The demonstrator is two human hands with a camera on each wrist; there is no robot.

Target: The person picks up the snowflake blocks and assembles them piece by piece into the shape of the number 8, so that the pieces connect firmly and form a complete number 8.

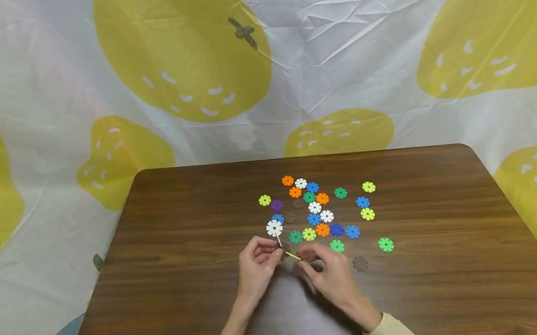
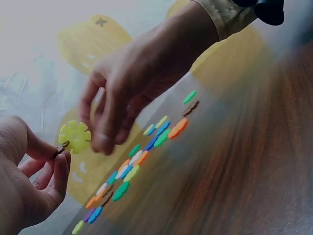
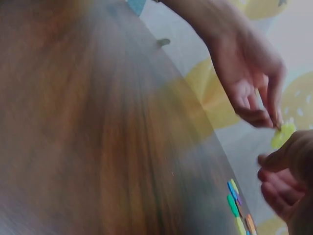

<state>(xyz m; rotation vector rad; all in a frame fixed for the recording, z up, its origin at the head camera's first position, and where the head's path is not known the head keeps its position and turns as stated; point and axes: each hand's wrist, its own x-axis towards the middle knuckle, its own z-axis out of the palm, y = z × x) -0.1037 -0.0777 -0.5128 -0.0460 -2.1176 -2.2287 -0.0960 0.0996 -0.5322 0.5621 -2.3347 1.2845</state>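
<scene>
**Over the near edge of the surface, two hands meet around small notched discs**

Just above the brown wooden surface [image 1: 170, 265], both hands hover close together. The left hand [image 1: 256, 270] has its fingers [image 2: 57, 171] curled, pinching a joined cluster: a white disc [image 1: 274, 228] stands up at 12 o'clock from the fingertips, and a yellow-green disc [image 2: 75, 136] sticks out at 3 o'clock toward the other hand. A small dark piece seems to sit in the pinch itself, though it is too small to make out clearly. The right hand [image 1: 331, 278] has its fingers bent and gathered at the far edge of the yellow-green disc; whether they actually grip it or only touch it, I cannot tell.

Beyond the hands, at roughly 12 to 1 o'clock, a loose scatter of coloured discs [image 1: 319, 211] lies flat on the wood. At 3 o'clock from the right hand lies a brown disc [image 1: 360, 263], with a bright green disc [image 1: 386, 244] just past it. A white cloth with big yellow fruit shapes [image 1: 335, 51] hangs behind.
</scene>
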